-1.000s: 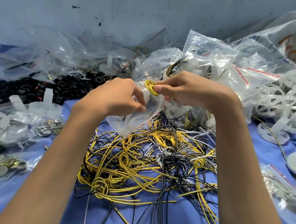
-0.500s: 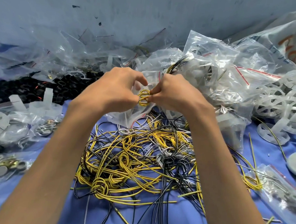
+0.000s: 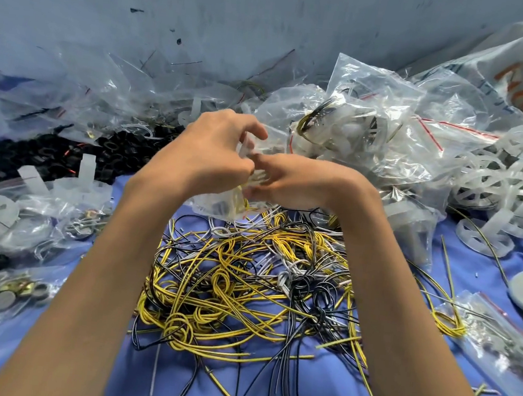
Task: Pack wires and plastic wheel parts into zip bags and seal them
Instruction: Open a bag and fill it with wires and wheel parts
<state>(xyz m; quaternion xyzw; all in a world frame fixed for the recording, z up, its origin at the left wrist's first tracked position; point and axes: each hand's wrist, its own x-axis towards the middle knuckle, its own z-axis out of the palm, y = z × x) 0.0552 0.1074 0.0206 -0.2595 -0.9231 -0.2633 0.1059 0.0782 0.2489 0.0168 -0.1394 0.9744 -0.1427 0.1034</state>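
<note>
Between left hand (image 3: 208,157) and right hand (image 3: 300,180): small clear plastic zip bag (image 3: 221,198), judged light, limp and slippery. Both hands pinch its upper edge. Best gripped along zip strip. Beneath hands: tangled yellow and black wires (image 3: 230,274), probably springy.

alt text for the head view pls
A person's left hand and right hand pinch a small clear plastic zip bag above a tangled pile of yellow, black and white wires on a blue cloth. Filled clear bags and white plastic spoked wheels lie beyond.
</note>
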